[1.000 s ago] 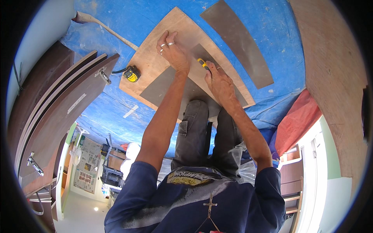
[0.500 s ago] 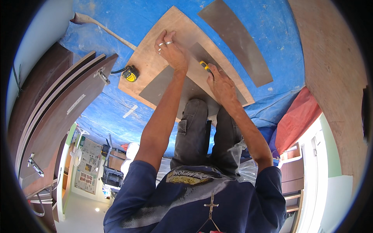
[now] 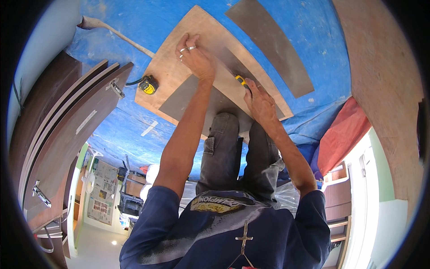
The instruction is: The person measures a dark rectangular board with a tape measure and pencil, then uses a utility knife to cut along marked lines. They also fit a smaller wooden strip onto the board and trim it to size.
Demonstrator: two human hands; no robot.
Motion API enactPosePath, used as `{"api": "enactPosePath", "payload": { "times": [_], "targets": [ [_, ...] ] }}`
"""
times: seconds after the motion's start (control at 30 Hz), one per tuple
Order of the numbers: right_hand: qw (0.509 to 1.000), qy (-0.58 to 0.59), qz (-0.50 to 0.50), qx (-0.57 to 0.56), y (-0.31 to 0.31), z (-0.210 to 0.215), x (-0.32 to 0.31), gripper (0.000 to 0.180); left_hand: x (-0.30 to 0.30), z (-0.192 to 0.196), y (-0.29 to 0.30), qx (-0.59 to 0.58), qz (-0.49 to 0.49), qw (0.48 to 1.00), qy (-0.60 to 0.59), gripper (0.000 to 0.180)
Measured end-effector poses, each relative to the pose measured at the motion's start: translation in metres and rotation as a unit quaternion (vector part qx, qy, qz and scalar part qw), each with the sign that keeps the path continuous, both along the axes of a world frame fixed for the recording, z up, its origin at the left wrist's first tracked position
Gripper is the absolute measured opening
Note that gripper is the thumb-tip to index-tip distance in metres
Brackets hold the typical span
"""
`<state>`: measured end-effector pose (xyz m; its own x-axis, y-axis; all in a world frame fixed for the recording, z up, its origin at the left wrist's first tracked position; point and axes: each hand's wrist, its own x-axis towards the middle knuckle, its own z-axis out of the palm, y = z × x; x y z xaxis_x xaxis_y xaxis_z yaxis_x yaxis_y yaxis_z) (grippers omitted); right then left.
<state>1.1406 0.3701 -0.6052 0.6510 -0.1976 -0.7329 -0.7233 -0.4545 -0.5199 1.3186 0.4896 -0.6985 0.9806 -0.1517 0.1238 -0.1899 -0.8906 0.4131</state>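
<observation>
My right hand [image 3: 260,104] is closed around a yellow and black utility knife [image 3: 242,81], its tip against a dark grey-brown sheet [image 3: 233,60]. To its left, my left hand [image 3: 195,59], with rings on its fingers, presses down on a light plywood board [image 3: 172,58]. Its fingers are bent and somewhat apart, holding nothing. A light wooden band separates that dark sheet from another grey-brown piece [image 3: 183,98] nearer my knees; I cannot tell whether the band is a separate strip. A yellow and black tape measure [image 3: 148,84] rests at the board's left edge.
A loose dark strip [image 3: 277,49] lies on the blue sheeting [image 3: 320,45] beyond the board. Brown cabinet doors with hinges [image 3: 80,125] lean at the left. Red cloth [image 3: 345,134] is bunched at the right, beside a wooden panel [image 3: 376,67].
My right hand and the knife have shifted slightly toward me and to the right. My left hand stays pressed in about the same place on the board.
</observation>
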Motion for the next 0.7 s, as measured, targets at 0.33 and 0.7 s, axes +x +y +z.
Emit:
{"api": "enactPosePath", "payload": {
  "times": [0.33, 0.7],
  "targets": [
    [0.998, -0.035, 0.004, -0.044, -0.002, 0.004, -0.023, 0.041, 0.0, -0.001, 0.0, 0.005, -0.002, 1.0, -0.01, 0.031],
    [0.999, 0.003, 0.006, -0.039, -0.008, 0.007, -0.056, 0.04, -0.001, -0.003, 0.002, 0.012, -0.014, 1.0, -0.022, 0.033]
  ]
}}
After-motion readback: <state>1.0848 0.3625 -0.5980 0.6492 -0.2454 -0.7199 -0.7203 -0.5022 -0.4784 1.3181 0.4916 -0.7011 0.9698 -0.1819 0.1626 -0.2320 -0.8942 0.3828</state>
